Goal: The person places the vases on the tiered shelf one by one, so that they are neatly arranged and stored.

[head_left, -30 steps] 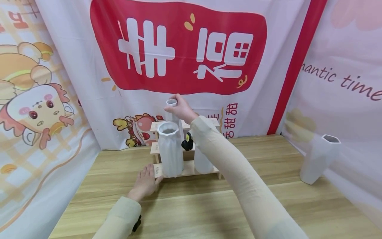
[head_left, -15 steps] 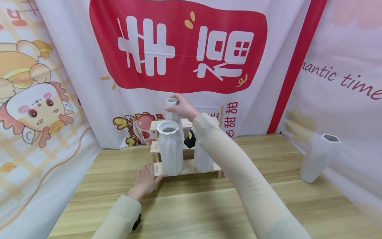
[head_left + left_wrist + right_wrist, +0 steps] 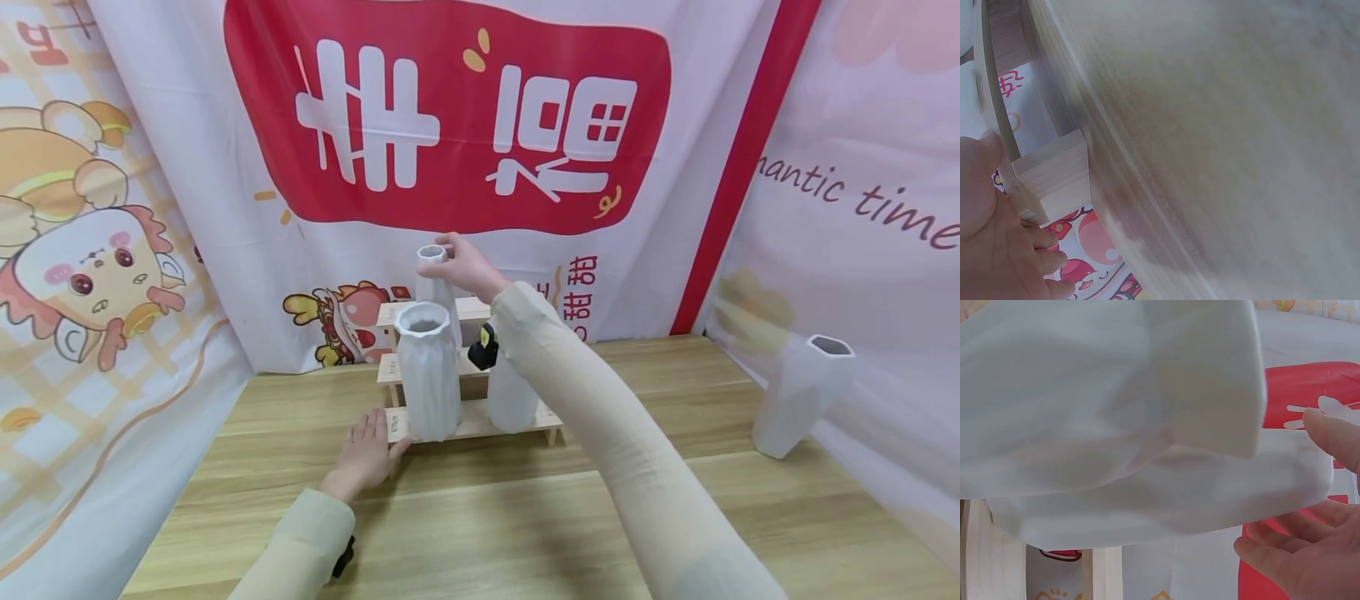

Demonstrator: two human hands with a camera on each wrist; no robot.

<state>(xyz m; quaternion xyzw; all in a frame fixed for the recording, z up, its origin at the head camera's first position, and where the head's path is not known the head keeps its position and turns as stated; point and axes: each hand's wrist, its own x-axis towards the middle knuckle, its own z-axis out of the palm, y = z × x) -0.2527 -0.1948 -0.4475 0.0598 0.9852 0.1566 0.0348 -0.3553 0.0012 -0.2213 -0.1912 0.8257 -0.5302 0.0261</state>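
Tall white vases stand on a stepped wooden rack (image 3: 476, 421). A slim vase (image 3: 433, 290) with a narrow neck is on the top step, behind a wider fluted vase (image 3: 429, 379) on the bottom step. My right hand (image 3: 467, 268) is at the slim vase's neck. In the right wrist view its thumb and loosely bent fingers (image 3: 1272, 556) lie on either side of the neck, with a gap below it. My left hand (image 3: 367, 457) rests against the rack's lower left end, fingers straight. Another white vase (image 3: 512, 402) sits right on the bottom step, partly hidden by my right sleeve.
A faceted white vase (image 3: 804, 398) stands by itself on the right of the wooden table (image 3: 480, 533). Printed cloth (image 3: 360, 242) hangs behind and along both sides. The middle step is mostly hidden behind the front vases.
My right hand has shifted slightly right and its fingers have loosened from the slim vase's neck. The slim vase stays on the top step. My left hand has not moved.
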